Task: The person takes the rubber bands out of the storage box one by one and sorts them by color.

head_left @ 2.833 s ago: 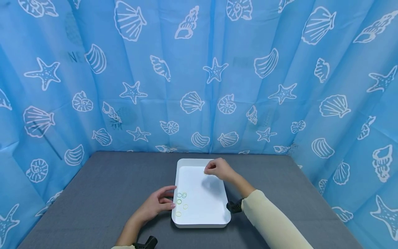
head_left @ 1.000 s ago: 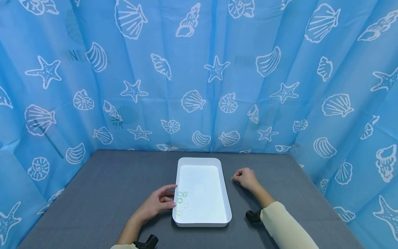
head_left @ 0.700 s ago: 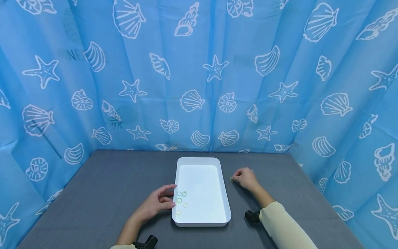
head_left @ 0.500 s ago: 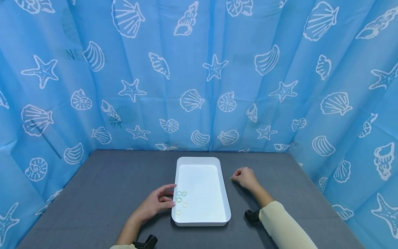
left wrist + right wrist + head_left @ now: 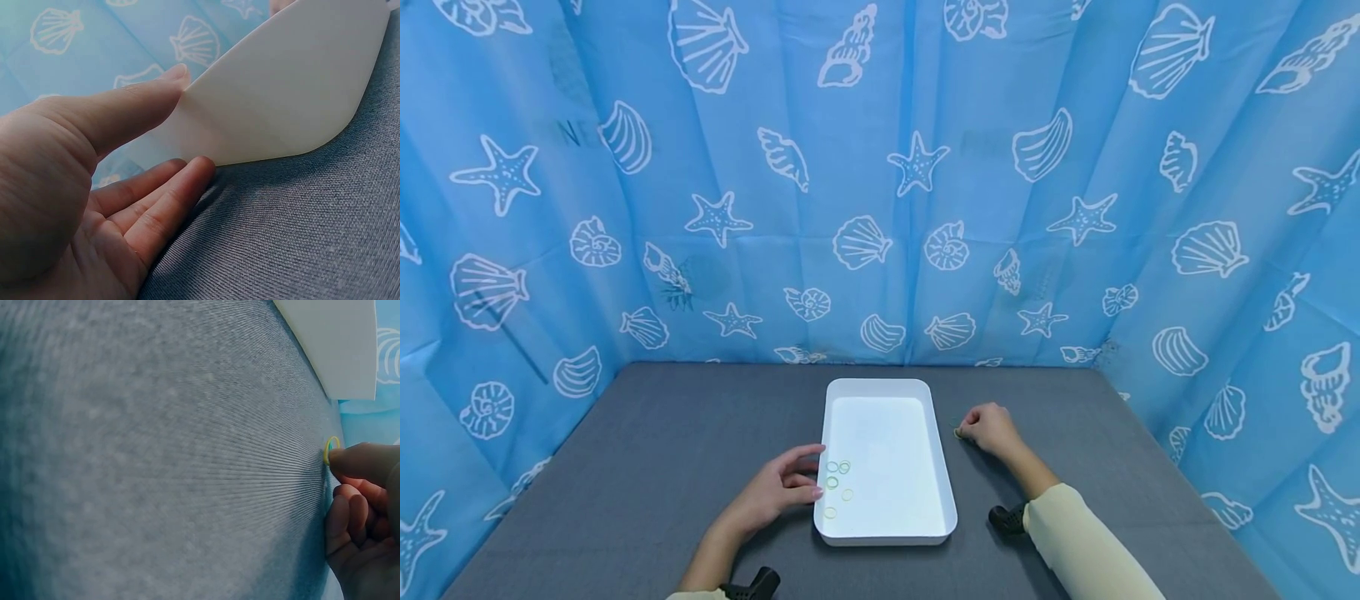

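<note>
My left hand (image 5: 778, 490) rests at the left side of the white tray (image 5: 898, 533). In the left wrist view, my thumb tip touches the rim of the tray wall (image 5: 269, 94), and my relaxed fingertips meet its lower edge. Right of the tray, my right hand (image 5: 992, 428) is low at the table, pinching a thin yellow rubber band (image 5: 327, 450) between thumb and finger. A bit of green shows inside this loop in the right wrist view. Several thin green and yellowish rubber bands (image 5: 832, 482) lie along the tray's left side.
Grey cloth (image 5: 715, 417) covers the table. Behind and at both sides hangs a blue curtain (image 5: 880, 292) with white shells and starfish. The tray's right wall stands close to my right fingertips.
My right hand has moved from above the tray's far end to the table on its right, then stayed there. A faint green loop now shows by its fingertips. My left hand stays put.
</note>
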{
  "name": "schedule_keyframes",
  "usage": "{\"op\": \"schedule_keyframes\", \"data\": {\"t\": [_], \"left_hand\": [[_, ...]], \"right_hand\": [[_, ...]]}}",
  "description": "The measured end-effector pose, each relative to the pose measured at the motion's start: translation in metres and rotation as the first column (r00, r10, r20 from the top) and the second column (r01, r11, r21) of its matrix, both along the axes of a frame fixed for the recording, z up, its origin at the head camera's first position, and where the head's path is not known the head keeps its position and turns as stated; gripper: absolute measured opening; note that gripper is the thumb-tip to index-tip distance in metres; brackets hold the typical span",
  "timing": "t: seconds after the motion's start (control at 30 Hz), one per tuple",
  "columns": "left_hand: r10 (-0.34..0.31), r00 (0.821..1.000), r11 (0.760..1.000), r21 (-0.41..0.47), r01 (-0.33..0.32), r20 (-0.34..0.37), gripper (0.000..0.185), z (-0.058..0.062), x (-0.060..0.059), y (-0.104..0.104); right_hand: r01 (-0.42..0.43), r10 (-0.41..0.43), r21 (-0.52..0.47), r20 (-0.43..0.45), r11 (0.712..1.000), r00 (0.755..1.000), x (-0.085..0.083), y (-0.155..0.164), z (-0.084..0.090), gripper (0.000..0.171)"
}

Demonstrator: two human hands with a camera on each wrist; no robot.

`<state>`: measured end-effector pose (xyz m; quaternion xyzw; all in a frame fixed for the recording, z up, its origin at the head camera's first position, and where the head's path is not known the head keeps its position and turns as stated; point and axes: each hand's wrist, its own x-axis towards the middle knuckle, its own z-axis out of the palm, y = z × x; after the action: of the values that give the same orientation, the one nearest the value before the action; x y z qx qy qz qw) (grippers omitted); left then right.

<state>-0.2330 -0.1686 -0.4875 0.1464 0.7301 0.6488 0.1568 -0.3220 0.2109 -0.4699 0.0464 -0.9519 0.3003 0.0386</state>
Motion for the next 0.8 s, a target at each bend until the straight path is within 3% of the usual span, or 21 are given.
{"op": "schedule_keyframes", "data": {"t": [0.53, 0.7, 0.8], "left_hand": [[0.008, 1.0, 1.0, -0.01, -0.008, 0.001, 0.067, -0.0004, 0.0003, 0.0003], [0.012, 1.0, 1.0, -0.014, -0.012, 0.004, 0.068, 0.0001, -0.0001, 0.0007], [0.013, 1.0, 1.0, -0.015, -0.013, 0.006, 0.069, 0.0005, -0.0005, 0.001]], "right_hand": [[-0.013, 0.012, -0.051, -0.03, 0.999, 0.999, 0.002, 0.0034, -0.0008, 0.016], [0.001, -0.004, -0.121, -0.02, 0.993, 1.0, 0.0031, 0.0046, -0.0002, 0.012], [0.017, -0.016, -0.221, 0.009, 0.975, 1.0, 0.0019, 0.005, 0.0002, 0.007]]}}
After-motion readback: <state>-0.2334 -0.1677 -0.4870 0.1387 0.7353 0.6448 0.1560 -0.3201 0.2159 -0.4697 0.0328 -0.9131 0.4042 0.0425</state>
